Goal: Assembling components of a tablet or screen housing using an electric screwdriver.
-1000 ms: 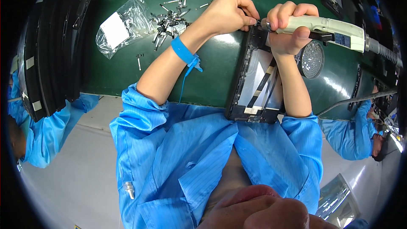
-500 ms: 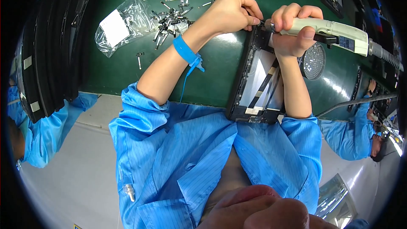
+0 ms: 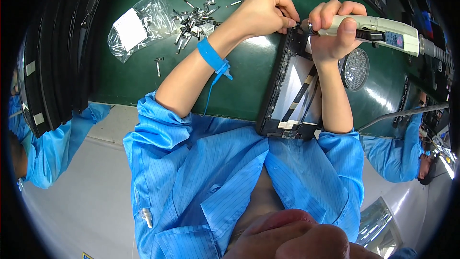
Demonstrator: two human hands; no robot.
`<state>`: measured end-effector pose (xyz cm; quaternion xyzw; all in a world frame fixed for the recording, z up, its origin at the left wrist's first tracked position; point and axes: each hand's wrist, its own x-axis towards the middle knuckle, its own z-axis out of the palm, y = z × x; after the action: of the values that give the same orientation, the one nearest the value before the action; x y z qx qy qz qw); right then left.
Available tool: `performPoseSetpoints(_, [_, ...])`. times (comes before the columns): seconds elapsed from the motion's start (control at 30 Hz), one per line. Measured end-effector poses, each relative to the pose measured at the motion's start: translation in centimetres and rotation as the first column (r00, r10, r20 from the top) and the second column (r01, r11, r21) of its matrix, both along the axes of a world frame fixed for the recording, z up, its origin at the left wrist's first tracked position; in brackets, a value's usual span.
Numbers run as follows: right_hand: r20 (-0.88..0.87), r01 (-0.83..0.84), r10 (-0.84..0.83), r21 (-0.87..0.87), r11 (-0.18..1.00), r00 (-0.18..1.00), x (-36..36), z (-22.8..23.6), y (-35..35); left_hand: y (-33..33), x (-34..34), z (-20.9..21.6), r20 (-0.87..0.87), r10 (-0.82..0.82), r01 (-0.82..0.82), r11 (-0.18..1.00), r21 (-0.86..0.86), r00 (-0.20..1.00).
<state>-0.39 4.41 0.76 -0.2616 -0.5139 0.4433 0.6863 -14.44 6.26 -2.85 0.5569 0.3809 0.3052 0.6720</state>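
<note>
My right hand is wrapped round a pale electric screwdriver, held nearly level, its tip end pointing left at the far corner of an opened flat electronic device. The device is black-framed with a silvery inner plate, and its near edge lies close to my body. At that same far corner my left hand is closed, thumb and forefinger pinched together. A small dark part shows at its fingertips, too small to name. The screwdriver's bit and the contact point are hidden. A blue wrist strap circles my left wrist.
Left of my left hand lie a heap of small black-and-silver parts and a clear plastic bag. A round dish stands right of my right wrist. Dark panels stack at the far left; a cable crosses the right. Co-workers sit both sides.
The screwdriver's rear end has shifted slightly right, and my right hand with it. My left hand stays pinched at the device's corner.
</note>
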Motion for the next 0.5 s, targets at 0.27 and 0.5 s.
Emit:
performPoseSetpoints(0.27, [-0.074,-0.027,0.026,-0.010,1.000,0.997,0.21,0.05,-0.09,-0.18,-0.08,-0.13,0.015,-0.031,0.030,0.998,0.059,0.999])
performPoseSetpoints(0.5, [-0.053,-0.026,0.026,0.002,1.000,0.998,-0.05,0.15,-0.21,-0.18,-0.21,0.07,0.010,-0.043,0.042,0.996,0.082,0.999])
